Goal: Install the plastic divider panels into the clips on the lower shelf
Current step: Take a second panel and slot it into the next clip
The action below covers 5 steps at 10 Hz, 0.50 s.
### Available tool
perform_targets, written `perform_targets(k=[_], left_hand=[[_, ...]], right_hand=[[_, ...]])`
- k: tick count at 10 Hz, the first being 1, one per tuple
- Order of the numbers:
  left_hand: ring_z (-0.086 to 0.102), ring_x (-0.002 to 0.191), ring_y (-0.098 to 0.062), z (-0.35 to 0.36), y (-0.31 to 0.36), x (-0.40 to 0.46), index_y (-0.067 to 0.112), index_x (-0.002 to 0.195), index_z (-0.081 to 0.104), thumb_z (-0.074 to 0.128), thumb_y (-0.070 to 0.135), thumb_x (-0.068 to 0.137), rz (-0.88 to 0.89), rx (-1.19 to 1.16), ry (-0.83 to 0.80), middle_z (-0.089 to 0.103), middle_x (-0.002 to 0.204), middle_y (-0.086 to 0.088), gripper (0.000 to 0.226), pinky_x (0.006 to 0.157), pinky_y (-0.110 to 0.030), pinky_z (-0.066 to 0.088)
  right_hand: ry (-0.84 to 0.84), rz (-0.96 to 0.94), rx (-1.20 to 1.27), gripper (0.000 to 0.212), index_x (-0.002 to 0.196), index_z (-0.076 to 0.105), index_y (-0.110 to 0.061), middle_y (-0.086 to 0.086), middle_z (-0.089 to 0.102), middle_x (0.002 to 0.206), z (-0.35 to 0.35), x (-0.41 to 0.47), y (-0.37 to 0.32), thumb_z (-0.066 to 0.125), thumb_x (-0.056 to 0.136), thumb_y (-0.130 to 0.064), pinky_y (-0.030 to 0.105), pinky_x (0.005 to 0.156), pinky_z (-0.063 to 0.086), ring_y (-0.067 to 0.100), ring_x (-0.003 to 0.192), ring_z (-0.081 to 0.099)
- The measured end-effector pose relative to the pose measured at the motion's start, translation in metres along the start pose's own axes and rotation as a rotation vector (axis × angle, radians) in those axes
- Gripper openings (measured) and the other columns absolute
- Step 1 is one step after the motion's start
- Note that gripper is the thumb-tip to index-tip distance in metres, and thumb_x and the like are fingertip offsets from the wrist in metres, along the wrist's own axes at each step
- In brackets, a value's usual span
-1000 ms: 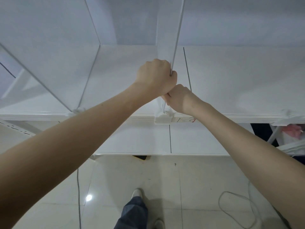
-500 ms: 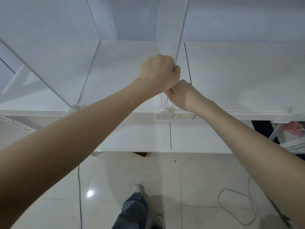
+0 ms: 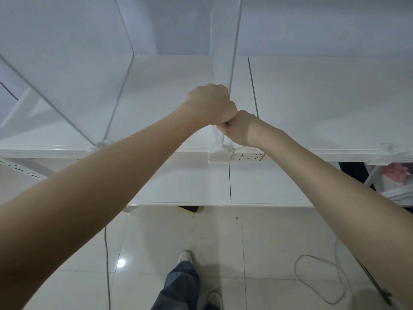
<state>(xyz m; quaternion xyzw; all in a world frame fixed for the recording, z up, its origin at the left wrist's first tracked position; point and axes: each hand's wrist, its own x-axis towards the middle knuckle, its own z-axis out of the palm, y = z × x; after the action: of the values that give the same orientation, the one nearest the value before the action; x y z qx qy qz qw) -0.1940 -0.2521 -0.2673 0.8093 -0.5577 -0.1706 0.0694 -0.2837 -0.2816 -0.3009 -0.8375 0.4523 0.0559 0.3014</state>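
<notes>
A clear plastic divider panel (image 3: 225, 41) stands upright on the white shelf (image 3: 312, 104), its front edge running down into a white clip (image 3: 220, 154) on the shelf's front rail. My left hand (image 3: 211, 106) is fisted around that front edge. Just below it, my right hand (image 3: 240, 128) pinches the same edge right above the clip. The two hands touch each other. The panel's lowest corner sits at the clip, partly hidden by my fingers. Further left, another clear divider (image 3: 73, 70) stands in its own clip (image 3: 104, 144).
A third clip (image 3: 390, 149) sits on the rail at the right. A lower white shelf (image 3: 268, 184) juts out beneath. Cables (image 3: 317, 285) lie on the tiled floor near my feet (image 3: 185, 257). A pink bag (image 3: 395, 173) rests at the far right.
Both hands have stayed on the panel's front edge, shifting slightly up and back down with it; the right hand now sits close above the clip.
</notes>
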Motion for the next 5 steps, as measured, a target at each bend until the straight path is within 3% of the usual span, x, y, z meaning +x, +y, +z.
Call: perform_targets(k=[1, 2, 3, 4, 5], left_hand=[[0.049, 0.081, -0.026, 0.001, 0.001, 0.000, 0.016, 0.060, 0.038, 0.039, 0.014, 0.086, -0.006, -0.049, -0.039, 0.046, 0.065, 0.000, 0.026, 0.067, -0.029, 0.036], [0.046, 0.087, -0.026, 0.001, 0.005, -0.001, 0.012, 0.077, 0.043, 0.039, 0.013, 0.089, 0.003, -0.057, -0.036, 0.049, 0.083, -0.004, 0.012, 0.067, -0.029, 0.034], [0.044, 0.088, -0.027, 0.004, 0.009, -0.001, 0.011, 0.087, 0.042, 0.038, 0.011, 0.089, 0.011, -0.064, -0.029, 0.047, 0.094, -0.005, 0.005, 0.073, -0.030, 0.033], [0.043, 0.088, -0.028, 0.008, 0.012, 0.002, 0.012, 0.089, 0.044, 0.036, 0.012, 0.091, 0.021, -0.066, -0.011, 0.047, 0.095, -0.007, 0.008, 0.075, -0.030, 0.033], [0.050, 0.098, -0.032, 0.014, 0.017, 0.005, 0.005, 0.105, 0.053, 0.034, 0.011, 0.093, 0.017, -0.056, 0.016, 0.055, 0.107, -0.014, 0.023, 0.077, -0.030, 0.034]], right_hand=[[-0.066, 0.042, 0.004, 0.039, 0.057, 0.024, -0.027, -0.002, 0.036, 0.061, 0.002, 0.004, 0.001, 0.030, 0.096, -0.026, 0.026, 0.048, 0.026, 0.015, 0.051, 0.032], [-0.119, 0.068, 0.042, 0.034, 0.059, 0.023, -0.018, 0.002, 0.031, 0.059, 0.003, 0.006, 0.003, 0.028, 0.093, -0.018, 0.027, 0.047, 0.022, 0.018, 0.048, 0.026], [-0.136, 0.084, 0.085, 0.035, 0.058, 0.022, -0.018, 0.002, 0.026, 0.058, 0.002, 0.008, 0.004, 0.027, 0.093, -0.016, 0.027, 0.045, 0.019, 0.019, 0.048, 0.023], [-0.145, 0.116, 0.079, 0.035, 0.058, 0.024, -0.018, 0.002, 0.028, 0.060, 0.005, 0.010, 0.006, 0.026, 0.092, -0.009, 0.026, 0.046, 0.020, 0.019, 0.051, 0.024], [-0.113, 0.102, 0.081, 0.041, 0.057, 0.026, -0.019, 0.002, 0.031, 0.059, 0.004, 0.012, 0.014, 0.032, 0.097, -0.014, 0.025, 0.046, 0.025, 0.017, 0.048, 0.028]])
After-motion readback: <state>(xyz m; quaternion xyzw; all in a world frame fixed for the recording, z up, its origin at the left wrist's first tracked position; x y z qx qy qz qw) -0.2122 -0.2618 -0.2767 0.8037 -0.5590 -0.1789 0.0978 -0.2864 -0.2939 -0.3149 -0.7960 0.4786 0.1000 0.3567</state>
